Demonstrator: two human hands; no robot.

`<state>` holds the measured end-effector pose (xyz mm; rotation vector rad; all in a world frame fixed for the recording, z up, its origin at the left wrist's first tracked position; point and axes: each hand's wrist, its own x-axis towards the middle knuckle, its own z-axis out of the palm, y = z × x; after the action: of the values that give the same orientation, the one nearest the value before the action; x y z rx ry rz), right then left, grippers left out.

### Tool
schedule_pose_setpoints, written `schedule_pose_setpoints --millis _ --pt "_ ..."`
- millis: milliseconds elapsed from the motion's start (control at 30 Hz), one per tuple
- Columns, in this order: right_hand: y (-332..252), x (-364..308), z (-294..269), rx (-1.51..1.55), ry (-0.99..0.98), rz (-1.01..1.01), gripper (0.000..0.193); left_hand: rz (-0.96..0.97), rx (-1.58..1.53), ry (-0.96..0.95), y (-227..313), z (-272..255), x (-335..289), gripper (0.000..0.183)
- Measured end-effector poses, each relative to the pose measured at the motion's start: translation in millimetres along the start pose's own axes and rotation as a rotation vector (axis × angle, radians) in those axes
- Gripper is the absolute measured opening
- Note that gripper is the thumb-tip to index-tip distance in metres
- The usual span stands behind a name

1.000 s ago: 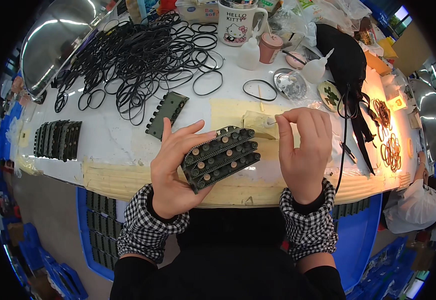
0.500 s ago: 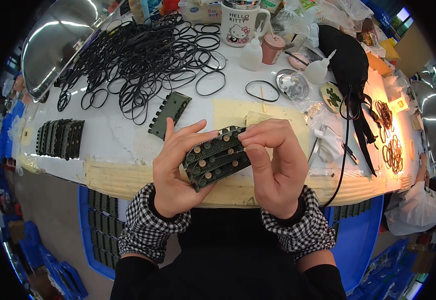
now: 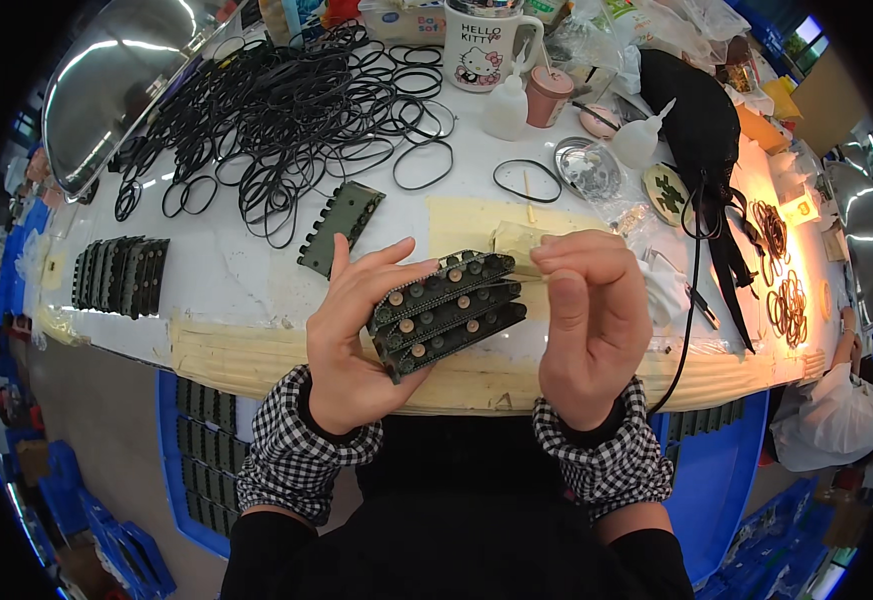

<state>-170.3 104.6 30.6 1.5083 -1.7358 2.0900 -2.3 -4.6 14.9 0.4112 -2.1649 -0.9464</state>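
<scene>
My left hand (image 3: 342, 345) is wrapped round a small stack of dark green toothed strips (image 3: 439, 325). They have small round wheels, some brass-coloured at the centre, and black ribbed bands run along their edges. The strips are tilted, their right ends pointing up and away. Just right of those ends, my right hand (image 3: 595, 335) is raised with loosely bent fingers; I see nothing between them. One similar green strip (image 3: 342, 228) lies on the table beyond my left hand. A row of more strips (image 3: 122, 278) sits near the left table edge.
A tangled heap of black rubber bands (image 3: 267, 125) covers the back left, beside a shiny metal bowl (image 3: 107, 95). One loose band (image 3: 527, 181) lies ahead. A white mug (image 3: 479, 50), squeeze bottles (image 3: 506, 108) and a black bag (image 3: 692, 110) stand behind. Blue trays (image 3: 172, 430) show below the table.
My right hand has let go of the right end of the stack and moved to the right. My left hand keeps its hold on the strips, almost unmoved.
</scene>
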Motion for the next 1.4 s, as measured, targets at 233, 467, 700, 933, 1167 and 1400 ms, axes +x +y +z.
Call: schedule_pose_setpoints --millis 233,467,700,933,1167,1400 --pt "14.6 16.1 -34.1 -0.776 -0.142 -0.192 0.009 0.011 0.017 -0.019 -4.6 1.1 -2.0 0.051" --pt "-5.9 8.9 -25.5 -0.377 -0.041 -0.201 0.008 -0.013 0.017 -0.02 -3.6 -1.3 -2.7 0.051" --pt "-4.4 -2.2 1.4 0.079 -0.193 -0.005 0.008 -0.035 0.002 0.007 -2.1 1.5 -0.9 0.05" --pt "-2.6 -3.6 4.0 0.054 -0.212 -0.031 0.009 -0.033 0.014 0.013 -1.0 0.6 -1.3 0.05" --pt "-3.2 -3.8 3.7 0.037 -0.219 -0.022 0.008 -0.029 0.013 0.011 -1.4 0.8 -0.5 0.051" --pt "5.0 4.2 -13.8 -0.05 -0.043 0.023 0.005 -0.011 0.02 -0.016 -4.6 -0.7 -2.7 0.052"
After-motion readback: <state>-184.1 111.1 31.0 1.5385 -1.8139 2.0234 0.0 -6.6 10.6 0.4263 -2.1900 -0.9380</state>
